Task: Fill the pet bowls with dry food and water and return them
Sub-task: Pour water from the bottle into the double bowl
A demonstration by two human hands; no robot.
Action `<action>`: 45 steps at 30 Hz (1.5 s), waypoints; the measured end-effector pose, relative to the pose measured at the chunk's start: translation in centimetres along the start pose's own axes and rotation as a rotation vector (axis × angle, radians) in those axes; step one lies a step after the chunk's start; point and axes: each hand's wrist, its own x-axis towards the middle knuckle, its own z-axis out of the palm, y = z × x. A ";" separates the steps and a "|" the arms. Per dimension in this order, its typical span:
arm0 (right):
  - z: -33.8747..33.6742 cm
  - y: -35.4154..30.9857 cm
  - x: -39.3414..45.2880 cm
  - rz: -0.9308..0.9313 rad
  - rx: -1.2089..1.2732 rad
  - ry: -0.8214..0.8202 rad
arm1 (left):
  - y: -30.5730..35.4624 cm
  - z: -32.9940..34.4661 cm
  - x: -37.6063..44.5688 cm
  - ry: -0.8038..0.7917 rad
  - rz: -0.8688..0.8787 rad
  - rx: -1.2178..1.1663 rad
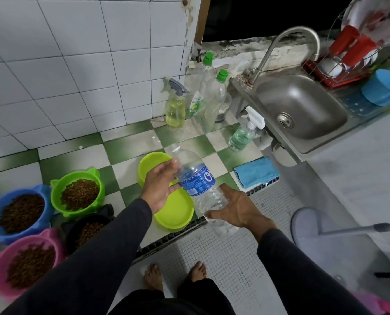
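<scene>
Green-and-white checked floor tiles are serving as the work surface, with a white tiled wall behind. A clear water bottle [198, 183], uncapped and tilted neck-away, is hanging above two lime bowls [173, 210], which are sitting on the floor and overlapping beneath it. It is passing between both hands: the left hand [161, 185] is touching the shoulder of the bottle with fingers extended, while the right hand [233, 206] is cupping the lower body from beneath, palm up, fingers only loosely curved. Neither hand is clenching it. Thin ribbed plastic is likely flexing under pressure, and a part-full, open bottle is shifting its weight as it tips; holding at the labelled waist would be firmest. Left of the lime bowls, four cat-eared bowls of kibble, green [78, 193], blue [19, 213], black [87, 230] and pink [27, 264], are standing filled. Right of them, a blue cloth [255, 171] is lying below the steel sink [300, 110].
</scene>
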 end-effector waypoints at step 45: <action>1.7 -1.6 8.4 -0.029 1.242 0.053 | 6.9 5.6 2.5 -0.288 0.419 0.630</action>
